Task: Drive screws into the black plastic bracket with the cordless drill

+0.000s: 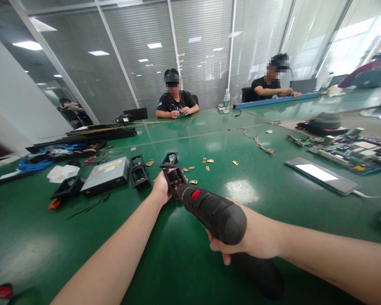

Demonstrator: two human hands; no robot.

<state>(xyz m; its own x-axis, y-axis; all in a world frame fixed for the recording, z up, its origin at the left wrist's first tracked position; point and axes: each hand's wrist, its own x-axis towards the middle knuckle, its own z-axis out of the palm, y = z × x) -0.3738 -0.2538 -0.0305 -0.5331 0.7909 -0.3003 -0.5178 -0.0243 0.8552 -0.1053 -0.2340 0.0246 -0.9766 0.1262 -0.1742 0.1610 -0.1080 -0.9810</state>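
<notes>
**Electric screwdriver meets a small black frame**

The right hand (250, 237) grips a black electric screwdriver (214, 212), its tip set into a small black frame (175, 178) that the left hand (161, 186) steadies on the green table (178, 262). Small brass plates (208, 161) lie scattered just beyond. A grey drive box (105, 175) and more black frames (138, 171) sit to the left; a circuit board (352, 150) lies far right.

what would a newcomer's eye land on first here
The big black power screwdriver fills the near centre, gripped in the right hand with its tip at a small black housing that the left hand holds. Behind them, small brass plates lie scattered on the green table, with a grey drive unit to the left and circuit boards to the right.
</notes>
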